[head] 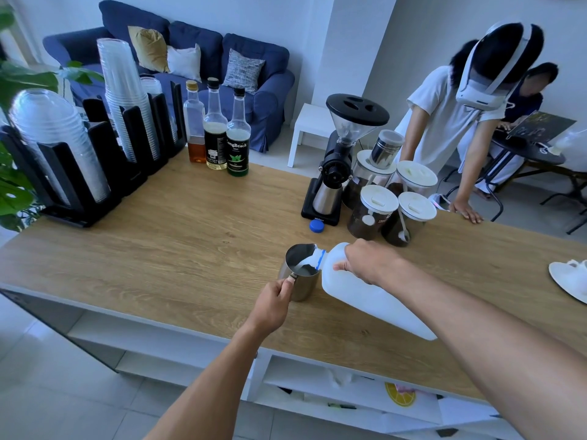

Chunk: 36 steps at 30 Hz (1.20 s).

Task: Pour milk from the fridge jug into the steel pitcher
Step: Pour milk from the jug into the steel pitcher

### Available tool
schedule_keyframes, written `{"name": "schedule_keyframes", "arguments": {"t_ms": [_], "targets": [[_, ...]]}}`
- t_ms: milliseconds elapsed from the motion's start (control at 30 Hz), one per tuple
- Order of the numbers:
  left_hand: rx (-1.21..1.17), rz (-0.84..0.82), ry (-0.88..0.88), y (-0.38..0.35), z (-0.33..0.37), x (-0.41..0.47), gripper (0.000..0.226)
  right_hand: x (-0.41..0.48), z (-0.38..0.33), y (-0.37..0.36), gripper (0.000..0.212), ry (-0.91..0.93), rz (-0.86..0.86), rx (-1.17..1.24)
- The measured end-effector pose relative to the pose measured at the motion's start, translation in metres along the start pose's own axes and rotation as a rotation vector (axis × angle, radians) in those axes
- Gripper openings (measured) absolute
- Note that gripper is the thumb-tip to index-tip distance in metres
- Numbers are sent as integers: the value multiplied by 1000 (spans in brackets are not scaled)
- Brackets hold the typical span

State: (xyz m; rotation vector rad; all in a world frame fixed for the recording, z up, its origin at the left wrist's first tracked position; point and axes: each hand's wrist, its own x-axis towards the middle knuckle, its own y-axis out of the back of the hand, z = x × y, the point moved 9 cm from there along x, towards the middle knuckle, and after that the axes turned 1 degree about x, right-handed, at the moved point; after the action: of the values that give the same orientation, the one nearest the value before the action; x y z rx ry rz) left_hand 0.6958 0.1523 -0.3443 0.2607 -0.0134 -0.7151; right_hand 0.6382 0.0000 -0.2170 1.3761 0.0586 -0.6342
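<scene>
The milk jug [365, 293] is tipped well over in my right hand [370, 260], its open neck resting at the rim of the steel pitcher [298, 274], and a white stream of milk [303, 265] runs down into the pitcher, where a shallow pool already shows. My right fingers are clamped around the jug's handle near the top, the jug's base raised back toward me above the worktop [178, 236]. The pitcher stands upright on the worktop just left of the jug, and my left hand [273, 304] steadies it, fingers closed on its handle on the side nearest me. The jug's blue cap [316, 226] lies on the worktop a little beyond the pitcher, just in front of the black coffee grinder [340, 160]. Beside the grinder stand lidded jars of coffee [390, 211]. Farther left are three syrup bottles [219, 128] and a black rack of clear plastic cups [95, 147].
</scene>
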Motion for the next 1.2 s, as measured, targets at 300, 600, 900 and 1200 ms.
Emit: {"name": "schedule_keyframes", "arguments": {"t_ms": [300,600,900,1200], "targets": [[-5,1,10,0,-1,0,47,0,-1,1,20,15,1,-48],[-11,-2,11,1,3,-2,48,-2,-5,4,22,29,-8,-77],[-23,7,19,1,1,-2,51,-5,-8,6,21,26,-29,-65],[-30,12,26,1,0,-2,50,-9,-8,9,22,7,-34,-51]]}}
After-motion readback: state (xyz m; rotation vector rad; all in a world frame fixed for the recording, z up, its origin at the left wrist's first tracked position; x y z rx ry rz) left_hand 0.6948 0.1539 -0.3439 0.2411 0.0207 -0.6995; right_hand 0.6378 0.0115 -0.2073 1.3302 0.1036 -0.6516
